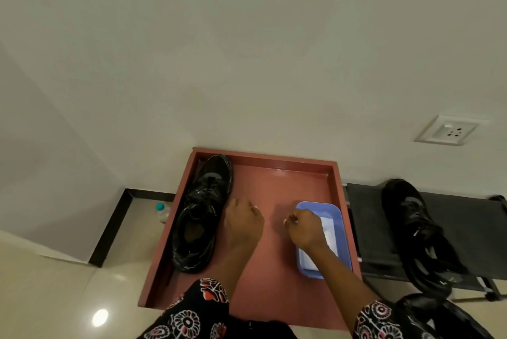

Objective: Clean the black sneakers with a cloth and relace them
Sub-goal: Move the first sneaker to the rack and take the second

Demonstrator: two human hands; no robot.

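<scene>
Left grip [242,222]: fingers curled under, knuckles up, nothing visibly held; it hovers over or rests on the desk [277,182], just beside the first sneaker [201,215]. Right grip [304,229]: fingers bunched at the near-left edge of the blue tray [344,231]; fingertips seem pinched together, whether on anything I cannot tell. White cloth [327,231] lies folded inside the tray, partly under the right wrist.

Desk is reddish with a raised rim. First sneaker, black and glossy, lies along its left side, toe toward the wall, laces loose. Second sneaker [411,218] sits well apart on a dark rack [367,218] to the right. Small bottle [162,211] on the floor, left of the desk. Wall socket [450,131] upper right.
</scene>
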